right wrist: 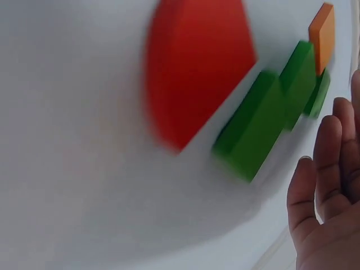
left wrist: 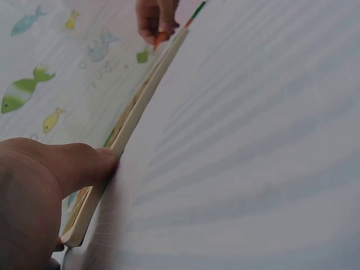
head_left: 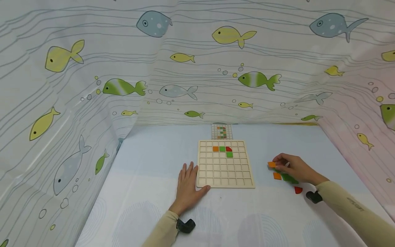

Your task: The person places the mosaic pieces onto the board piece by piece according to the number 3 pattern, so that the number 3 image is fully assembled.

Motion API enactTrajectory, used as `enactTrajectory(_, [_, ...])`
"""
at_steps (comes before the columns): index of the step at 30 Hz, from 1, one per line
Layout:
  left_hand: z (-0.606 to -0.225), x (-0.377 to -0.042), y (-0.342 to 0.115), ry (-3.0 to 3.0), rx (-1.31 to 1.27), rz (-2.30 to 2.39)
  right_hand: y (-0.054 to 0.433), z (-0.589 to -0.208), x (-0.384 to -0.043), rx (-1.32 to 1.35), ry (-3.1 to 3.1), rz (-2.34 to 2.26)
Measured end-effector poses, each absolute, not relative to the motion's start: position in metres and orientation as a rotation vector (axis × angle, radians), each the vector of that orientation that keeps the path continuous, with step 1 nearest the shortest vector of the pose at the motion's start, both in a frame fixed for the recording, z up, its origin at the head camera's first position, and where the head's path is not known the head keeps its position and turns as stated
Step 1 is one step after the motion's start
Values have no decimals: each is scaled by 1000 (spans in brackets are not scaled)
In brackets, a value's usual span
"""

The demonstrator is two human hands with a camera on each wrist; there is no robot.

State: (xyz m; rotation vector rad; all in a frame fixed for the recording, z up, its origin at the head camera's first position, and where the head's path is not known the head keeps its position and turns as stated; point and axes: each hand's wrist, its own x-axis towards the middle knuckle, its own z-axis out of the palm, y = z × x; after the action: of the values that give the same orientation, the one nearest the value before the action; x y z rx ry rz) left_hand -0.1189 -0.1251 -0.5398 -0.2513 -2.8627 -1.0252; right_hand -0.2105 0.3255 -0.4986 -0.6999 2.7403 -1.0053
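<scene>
A wooden grid board (head_left: pixel 222 171) lies on the table. In its upper part sit an orange square tile (head_left: pixel 215 149), a green tile (head_left: pixel 222 149), a red rounded tile (head_left: pixel 228 149) and, below that, another green tile (head_left: pixel 229 154). My left hand (head_left: pixel 187 188) rests at the board's lower left corner, fingers straight along the side, thumb on the near edge. To the right of the board, my right hand (head_left: pixel 294 168) pinches an orange square tile (head_left: pixel 271 164). Under and beside it lie green tiles (right wrist: pixel 253 126), one orange tile (head_left: pixel 277 176) and a red rounded tile (right wrist: pixel 202 73).
Behind the board lies a small pattern card (head_left: pixel 221 132) with a printed grid and coloured squares. A fish-patterned curtain (head_left: pixel 197 68) rises behind and at both sides of the table (head_left: pixel 154 164). Both wrists wear a dark strap-on device (head_left: pixel 186 226).
</scene>
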Motion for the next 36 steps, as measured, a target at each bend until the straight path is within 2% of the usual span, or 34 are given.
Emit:
enactTrajectory(12, [-540, -120, -126, -2871, -253, -1040, 289, -499, -223, -692, 2727, -983])
enactTrajectory(36, [-536, -118, -128, -2850, -261, -1054, 210, -504, -254, -879, 2553, -1068])
